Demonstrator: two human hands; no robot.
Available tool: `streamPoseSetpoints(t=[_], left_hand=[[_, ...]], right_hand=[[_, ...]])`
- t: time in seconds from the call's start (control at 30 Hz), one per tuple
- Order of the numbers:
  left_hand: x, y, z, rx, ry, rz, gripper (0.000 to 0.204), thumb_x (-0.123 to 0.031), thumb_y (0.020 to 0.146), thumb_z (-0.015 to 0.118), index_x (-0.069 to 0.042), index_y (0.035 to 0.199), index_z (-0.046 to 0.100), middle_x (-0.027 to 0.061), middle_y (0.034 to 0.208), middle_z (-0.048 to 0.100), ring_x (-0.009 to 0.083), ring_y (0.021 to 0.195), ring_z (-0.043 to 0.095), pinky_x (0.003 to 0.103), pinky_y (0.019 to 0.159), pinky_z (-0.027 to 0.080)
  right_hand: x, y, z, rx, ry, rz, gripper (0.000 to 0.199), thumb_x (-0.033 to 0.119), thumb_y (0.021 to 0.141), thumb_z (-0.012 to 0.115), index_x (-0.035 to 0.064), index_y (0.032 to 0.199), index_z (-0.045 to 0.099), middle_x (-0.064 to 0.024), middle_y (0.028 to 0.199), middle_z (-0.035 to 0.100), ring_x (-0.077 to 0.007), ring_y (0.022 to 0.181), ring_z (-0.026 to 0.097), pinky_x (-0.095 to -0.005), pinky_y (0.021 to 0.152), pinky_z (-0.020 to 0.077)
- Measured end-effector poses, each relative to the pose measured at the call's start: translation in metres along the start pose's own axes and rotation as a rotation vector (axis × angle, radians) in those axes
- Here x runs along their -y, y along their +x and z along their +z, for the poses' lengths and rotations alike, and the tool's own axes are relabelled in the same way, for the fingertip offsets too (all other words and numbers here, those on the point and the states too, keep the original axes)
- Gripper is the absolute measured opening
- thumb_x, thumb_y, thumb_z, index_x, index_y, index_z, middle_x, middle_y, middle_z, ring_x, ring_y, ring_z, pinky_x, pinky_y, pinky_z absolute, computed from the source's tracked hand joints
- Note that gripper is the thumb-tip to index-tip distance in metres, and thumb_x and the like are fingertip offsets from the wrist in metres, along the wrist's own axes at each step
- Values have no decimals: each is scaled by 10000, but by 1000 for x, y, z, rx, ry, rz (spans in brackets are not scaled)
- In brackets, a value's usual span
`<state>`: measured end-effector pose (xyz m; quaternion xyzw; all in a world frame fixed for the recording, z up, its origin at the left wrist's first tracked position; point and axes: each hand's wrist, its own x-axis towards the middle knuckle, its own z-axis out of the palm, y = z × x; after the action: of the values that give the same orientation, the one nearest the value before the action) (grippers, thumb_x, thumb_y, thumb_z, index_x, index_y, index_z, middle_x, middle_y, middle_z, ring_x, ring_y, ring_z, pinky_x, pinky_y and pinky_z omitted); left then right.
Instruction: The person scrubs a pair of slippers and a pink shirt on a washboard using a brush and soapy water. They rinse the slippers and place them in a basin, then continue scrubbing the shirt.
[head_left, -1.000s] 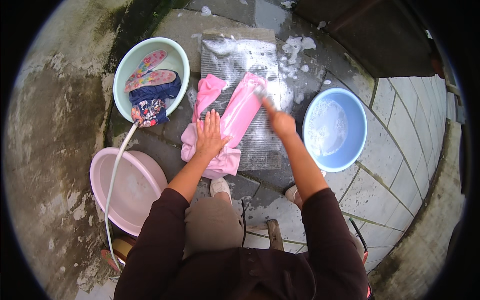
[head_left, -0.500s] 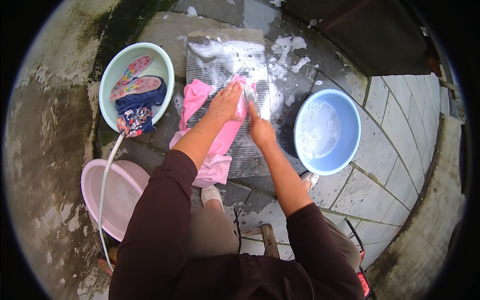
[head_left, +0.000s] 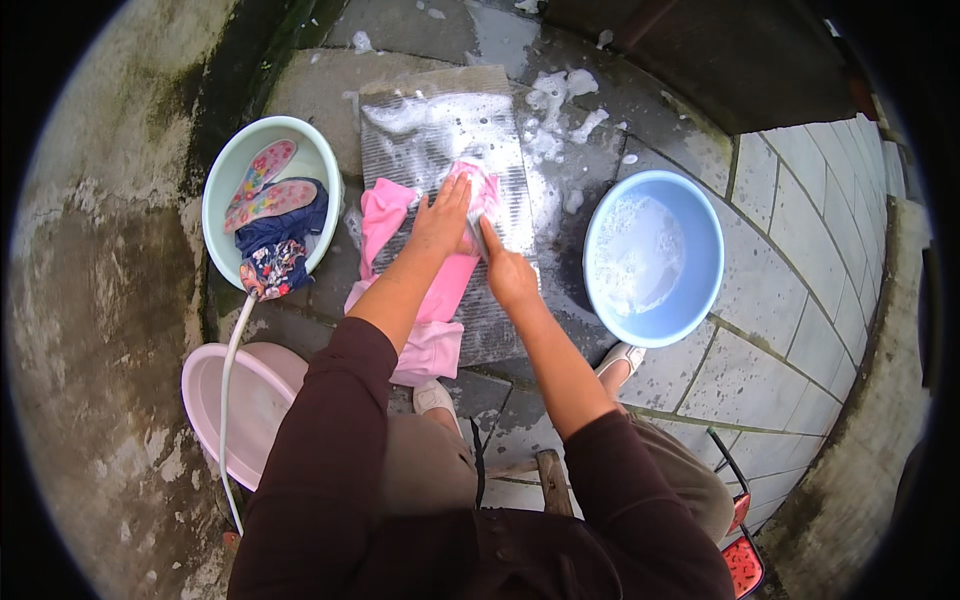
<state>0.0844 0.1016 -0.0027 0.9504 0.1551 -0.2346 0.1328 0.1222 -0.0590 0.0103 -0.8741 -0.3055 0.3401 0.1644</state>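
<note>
A wet pink garment point(head_left: 447, 292) lies partly across a grey ribbed mat point(head_left: 505, 318), with its lower end hanging over the near edge. My left hand point(head_left: 441, 222) rests flat on the upper part of the cloth, fingers stretched out. Just to its right, my right hand point(head_left: 513, 279) is closed around a greyish scrub brush point(head_left: 477, 237), index finger laid along its back. The brush presses on the cloth close to my left fingers; its bristles are hidden. White suds point(head_left: 470, 112) cover the far part of the mat.
A blue basin point(head_left: 708, 255) of soapy water stands right. At left, a pale green basin point(head_left: 213, 190) holds dark clothing point(head_left: 290, 225) and flowered insoles point(head_left: 270, 205). A pink basin point(head_left: 205, 400) tilts below it, crossed by a white hose point(head_left: 227, 400). Foam spots the wet paving point(head_left: 640, 165).
The brush and my right hand have shifted left and nearer me, closer to my left hand. The left hand stays on the cloth. The whole view has moved slightly.
</note>
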Motion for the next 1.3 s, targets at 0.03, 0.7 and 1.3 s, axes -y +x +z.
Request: streamPoseSetpoints(t=[0.03,0.7,1.3], left_hand=[[3,1,2,8,43,-3,1185,-359,592,862,-70,1507,166,39,1598,84,220,1466,123,517,1123,297],[3,-9,11,-175,-69,-5,1168,-431,576,861,21,1457,242,155,1566,156,293,1456,144,494,1147,237],[-2,-177,97,-344,-154,-149,711,-445,883,552,-130,1477,319,98,1543,266,254,1421,249,539,1137,140]], right_hand=[[-5,-17,16,30,-54,-36,629,131,928,436,311,1495,231,-295,830,647,-451,771,647,-541,694,497],[13,73,-24,27,-206,-2,498,378,980,407,291,1463,322,-208,926,690,-368,873,674,-490,732,528],[18,15,1,49,-422,-317,588,138,932,425,406,1448,331,-238,1031,588,-374,763,675,-474,650,558]])
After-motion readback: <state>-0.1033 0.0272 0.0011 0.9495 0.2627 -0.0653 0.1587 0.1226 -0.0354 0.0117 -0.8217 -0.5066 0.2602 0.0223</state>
